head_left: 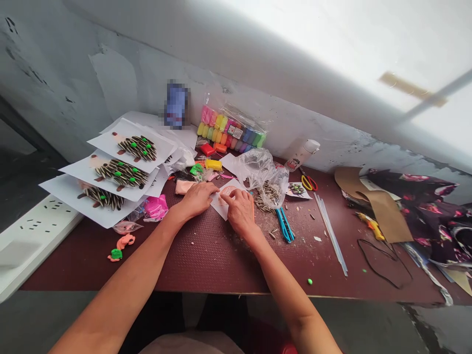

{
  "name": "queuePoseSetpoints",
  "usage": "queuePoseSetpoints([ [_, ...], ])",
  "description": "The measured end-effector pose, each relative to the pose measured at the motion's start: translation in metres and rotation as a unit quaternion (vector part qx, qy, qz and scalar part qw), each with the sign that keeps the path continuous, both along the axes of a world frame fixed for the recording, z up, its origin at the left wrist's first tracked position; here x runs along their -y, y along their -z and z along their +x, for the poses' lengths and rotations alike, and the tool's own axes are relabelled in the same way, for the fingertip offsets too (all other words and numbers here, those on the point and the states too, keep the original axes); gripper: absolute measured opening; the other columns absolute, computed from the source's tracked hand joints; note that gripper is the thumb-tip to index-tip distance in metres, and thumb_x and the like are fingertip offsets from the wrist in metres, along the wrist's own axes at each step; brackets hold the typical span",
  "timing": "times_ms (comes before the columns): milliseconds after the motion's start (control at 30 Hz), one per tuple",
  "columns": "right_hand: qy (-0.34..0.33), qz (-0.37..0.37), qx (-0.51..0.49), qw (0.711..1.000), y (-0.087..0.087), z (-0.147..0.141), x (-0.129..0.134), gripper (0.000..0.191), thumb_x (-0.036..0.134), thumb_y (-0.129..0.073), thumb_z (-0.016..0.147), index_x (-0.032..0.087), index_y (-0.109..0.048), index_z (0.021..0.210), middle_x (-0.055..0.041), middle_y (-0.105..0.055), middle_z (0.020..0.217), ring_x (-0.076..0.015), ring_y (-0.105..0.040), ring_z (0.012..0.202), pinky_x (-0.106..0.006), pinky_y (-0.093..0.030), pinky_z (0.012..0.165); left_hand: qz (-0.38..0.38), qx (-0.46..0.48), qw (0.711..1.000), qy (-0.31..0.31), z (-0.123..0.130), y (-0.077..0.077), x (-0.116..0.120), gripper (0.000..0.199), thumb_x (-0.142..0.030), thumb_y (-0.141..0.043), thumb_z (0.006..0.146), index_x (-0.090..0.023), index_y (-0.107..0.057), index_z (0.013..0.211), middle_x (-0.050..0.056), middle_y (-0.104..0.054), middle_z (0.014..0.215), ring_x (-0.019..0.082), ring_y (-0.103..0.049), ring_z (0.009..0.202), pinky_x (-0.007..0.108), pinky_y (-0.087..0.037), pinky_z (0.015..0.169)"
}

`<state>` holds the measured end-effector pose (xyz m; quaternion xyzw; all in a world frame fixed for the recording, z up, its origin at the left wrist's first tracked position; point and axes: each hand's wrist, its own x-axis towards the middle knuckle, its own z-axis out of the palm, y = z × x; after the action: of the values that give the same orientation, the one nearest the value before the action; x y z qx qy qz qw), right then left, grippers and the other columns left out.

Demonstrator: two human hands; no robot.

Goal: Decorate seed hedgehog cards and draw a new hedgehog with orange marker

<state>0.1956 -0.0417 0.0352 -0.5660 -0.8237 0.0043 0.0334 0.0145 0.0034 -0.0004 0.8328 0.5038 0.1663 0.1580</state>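
The small white paper sheet [222, 208] lay on the maroon tabletop [217, 265], just in front of the person, at the middle of the table. Its long axis seemed to run from about 8 o'clock to 2 o'clock, but the hands covered part of it. The left hand [197, 199] rested on its left edge with the fingers kept together, and the right hand [239, 211] was over its centre, with the fingertips [225, 196] pressing down beside an orange circle [229, 191]. This circle was nearer to the right hand. I could not tell if either hand pinched the sheet. At 2 o'clock from the hands stood a clear plastic bag [267, 187] with striped sunflower seeds inside, and some seeds had spilled near it. At 12 o'clock was a clear bag of colored modeling clay blocks [230, 129]. At 10 o'clock lay white sheets with seed-and-clay pictures [123, 172].
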Motion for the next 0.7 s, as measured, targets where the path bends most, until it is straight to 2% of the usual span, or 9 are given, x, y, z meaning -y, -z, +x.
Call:
queuePoseSetpoints([
  [233, -0.006, -0.019, 0.008, 1.0, 0.004, -0.001, -0.003, 0.04, 0.019, -0.045, 0.102, 0.033, -0.07, 0.129, -0.0096, -0.06, 0.117, -0.0255, -0.048, 0.107, -0.039, -0.031, 0.094, 0.008, -0.003, 1.0, 0.003, 0.0, 0.001, -0.001, 0.039, -0.01, -0.053, 0.085, -0.02, -0.073, 0.116, 0.008, -0.075, 0.118, 0.024, -0.066, 0.112, 0.037, -0.051, 0.101],
  [400, 0.016, 0.0, -0.006, 1.0, 0.005, 0.005, -0.001, 0.049, 0.015, -0.044, 0.1, 0.038, -0.062, 0.14, -0.0094, -0.059, 0.118, -0.0247, -0.047, 0.106, -0.039, -0.03, 0.093, 0.009, -0.004, 1.0, 0.005, 0.0, 0.002, 0.0, 0.038, -0.009, -0.052, 0.086, -0.018, -0.073, 0.116, 0.009, -0.075, 0.117, 0.025, -0.067, 0.109, 0.038, -0.052, 0.098],
  [567, -0.018, -0.007, 0.037, 0.999, 0.003, 0.003, 0.007, 0.043, 0.019, -0.043, 0.102, 0.033, -0.066, 0.136, -0.0112, -0.059, 0.115, -0.0257, -0.046, 0.103, -0.04, -0.029, 0.093, 0.016, 0.0, 1.0, 0.007, -0.001, 0.003, -0.001, 0.037, -0.01, -0.052, 0.086, -0.017, -0.073, 0.116, 0.009, -0.075, 0.118, 0.024, -0.067, 0.109, 0.038, -0.051, 0.099],
  [700, 0.004, -0.006, 0.008, 1.0, 0.005, 0.007, 0.009, 0.045, 0.016, -0.046, 0.101, 0.037, -0.066, 0.135, -0.0084, -0.059, 0.117, -0.0238, -0.046, 0.101, -0.038, -0.028, 0.092, 0.015, -0.004, 1.0, 0.006, -0.001, 0.003, -0.001, 0.038, -0.009, -0.053, 0.086, -0.018, -0.073, 0.117, 0.009, -0.075, 0.117, 0.024, -0.067, 0.109, 0.037, -0.051, 0.098],
])
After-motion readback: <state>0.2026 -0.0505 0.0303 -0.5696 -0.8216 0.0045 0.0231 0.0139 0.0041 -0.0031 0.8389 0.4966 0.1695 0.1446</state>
